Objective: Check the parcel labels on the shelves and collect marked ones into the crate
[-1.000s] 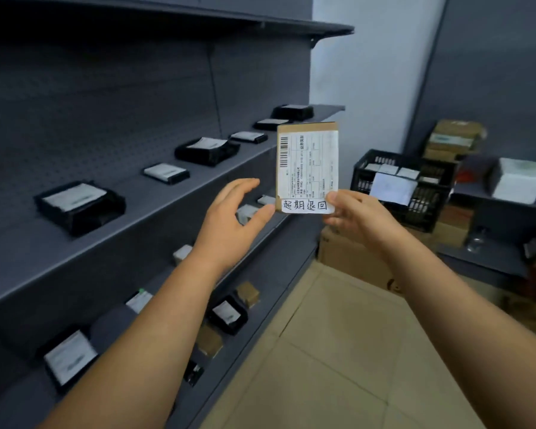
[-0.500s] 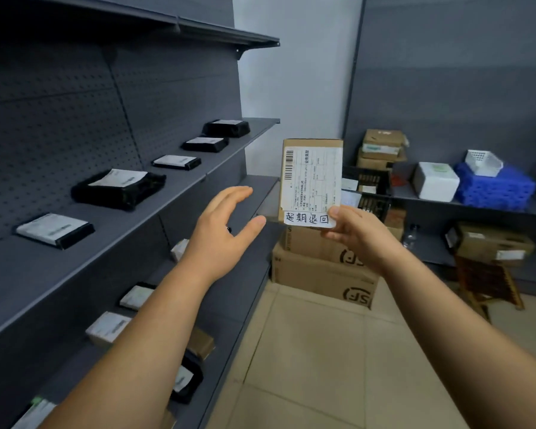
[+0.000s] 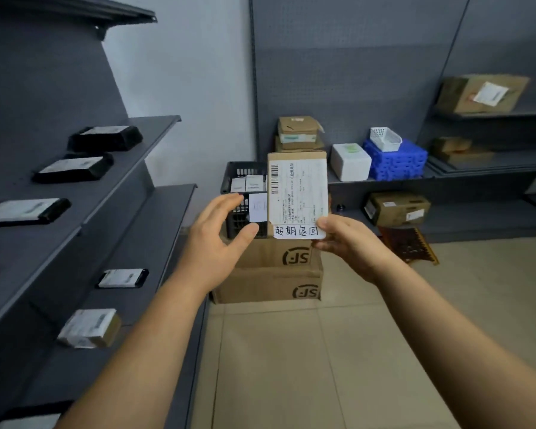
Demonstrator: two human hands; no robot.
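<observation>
My right hand [image 3: 345,239] pinches the lower right corner of a small brown parcel [image 3: 297,193], held upright at chest height. Its white label faces me, with a handwritten strip along the bottom. My left hand [image 3: 220,239] hovers just left of the parcel, fingers spread and relaxed, holding nothing. Directly behind the parcel stands the black crate [image 3: 240,181], resting on stacked cardboard boxes [image 3: 270,274]. Several labelled parcels lie inside the crate. On the grey shelves [image 3: 112,193] to my left lie more parcels, such as a black one [image 3: 72,168] and a brown one [image 3: 90,328].
The back shelf carries brown boxes [image 3: 297,133], a white box [image 3: 350,162], a blue crate [image 3: 396,159] with a white basket [image 3: 386,138] on top, and more cartons [image 3: 396,209]. A wooden stool [image 3: 410,246] stands on the tiled floor [image 3: 322,366] at right.
My view has swung right, away from the left shelves and toward the crate. The parcel in my right hand now lines up in front of the crate. My left hand stays beside it.
</observation>
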